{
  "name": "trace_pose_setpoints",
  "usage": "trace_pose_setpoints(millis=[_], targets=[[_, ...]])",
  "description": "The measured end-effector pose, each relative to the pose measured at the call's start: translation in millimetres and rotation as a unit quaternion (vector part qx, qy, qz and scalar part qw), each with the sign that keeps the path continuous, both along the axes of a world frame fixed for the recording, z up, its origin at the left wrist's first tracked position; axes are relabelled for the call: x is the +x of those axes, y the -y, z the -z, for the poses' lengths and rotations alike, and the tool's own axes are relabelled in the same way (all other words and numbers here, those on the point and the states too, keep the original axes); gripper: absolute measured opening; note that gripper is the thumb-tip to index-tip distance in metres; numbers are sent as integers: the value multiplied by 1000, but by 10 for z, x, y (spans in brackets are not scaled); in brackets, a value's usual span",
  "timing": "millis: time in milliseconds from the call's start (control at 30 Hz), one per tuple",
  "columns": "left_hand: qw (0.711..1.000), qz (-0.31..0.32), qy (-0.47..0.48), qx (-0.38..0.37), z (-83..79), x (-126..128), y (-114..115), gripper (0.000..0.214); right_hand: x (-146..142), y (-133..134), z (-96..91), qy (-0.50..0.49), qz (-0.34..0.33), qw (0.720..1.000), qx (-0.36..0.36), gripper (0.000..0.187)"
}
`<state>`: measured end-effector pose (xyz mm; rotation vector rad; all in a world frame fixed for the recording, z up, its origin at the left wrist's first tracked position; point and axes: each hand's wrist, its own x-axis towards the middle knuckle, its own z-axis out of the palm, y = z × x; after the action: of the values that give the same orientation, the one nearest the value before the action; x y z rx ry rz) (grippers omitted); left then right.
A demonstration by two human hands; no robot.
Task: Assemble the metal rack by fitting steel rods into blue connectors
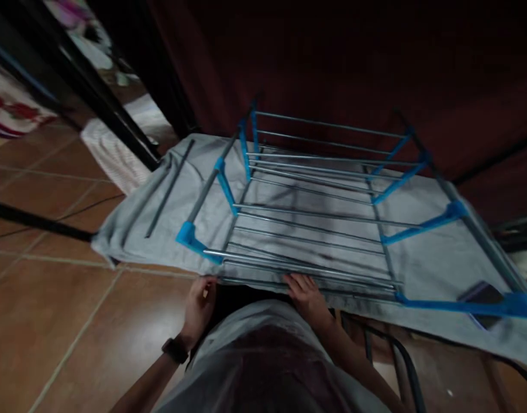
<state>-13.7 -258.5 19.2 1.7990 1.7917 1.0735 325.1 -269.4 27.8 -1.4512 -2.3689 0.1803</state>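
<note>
A rack (pixel 315 212) of thin grey metal rods joined by blue plastic connectors lies on a grey cloth (pixel 422 269) spread on the floor. My left hand (pixel 199 307), a dark watch on its wrist, sits at the cloth's near edge by the rack's near left corner, fingers curled; what it grips is hidden. My right hand (pixel 307 295) rests on the rack's nearest rods, fingers stretched forward over them. Two loose grey rods (pixel 168 189) lie on the cloth's left part.
A dark phone-like object (pixel 482 295) lies on the cloth at the right, by a blue connector. Brown floor tiles (pixel 52 310) stretch to the left. A dark red curtain (pixel 353 63) hangs behind the rack. Black frame bars (pixel 100 109) and a white towel (pixel 117 155) stand at the left.
</note>
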Motion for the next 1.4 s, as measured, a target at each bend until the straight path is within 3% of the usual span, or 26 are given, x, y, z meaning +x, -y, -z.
trace_pose_setpoints(millis=[67,133,267,467,600,833,1200,1400], targets=[[993,-96,63,-11,17,-55,-32,16,-3,-46,31,-1,-34,999,7,33],[987,-118,106,-12,19,-90,-106,27,10,-63,39,8,-62,998,10,31],[991,-38,125,-39,-20,-117,-288,50,73,-87,48,15,-63,998,9,31],[992,33,95,-71,-31,-98,-445,36,113,-180,76,0,-33,999,13,32],[995,10,62,-80,4,-14,-485,25,94,-191,96,-3,-28,1000,11,33],[994,-39,34,-94,10,77,-472,24,82,-150,157,12,-33,999,10,34],[991,-8,90,-102,130,45,-506,29,89,-106,196,27,-22,999,13,35],[991,8,104,-86,146,43,-505,30,22,-64,205,-13,-27,998,51,34]])
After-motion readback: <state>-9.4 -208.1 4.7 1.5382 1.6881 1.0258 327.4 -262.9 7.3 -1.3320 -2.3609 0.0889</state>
